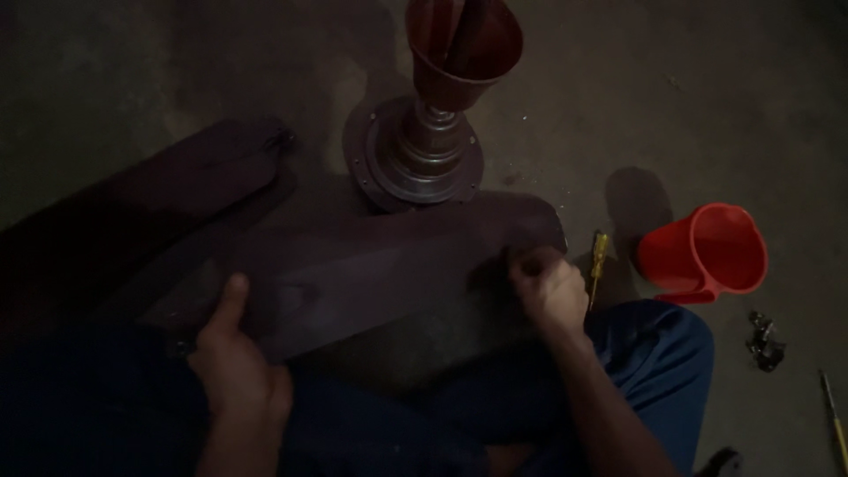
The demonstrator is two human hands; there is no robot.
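Observation:
A long dark fan blade [380,265] lies across my lap, over my blue trousers. My left hand [234,362] grips its near left end, thumb on top of the blade. At the blade's rounded right end, my right hand [549,284] is closed on the edge. Beyond the blade stands a ceiling fan motor [422,159] on the floor, with a dark red cone-shaped cup [461,49] on its stem.
More dark blades [168,185] lie on the concrete floor at the left. A yellow-handled screwdriver [598,265] lies beside my right hand. A red plastic mug [707,254] stands at the right, with small metal parts [764,340] and another tool [835,415] near the right edge.

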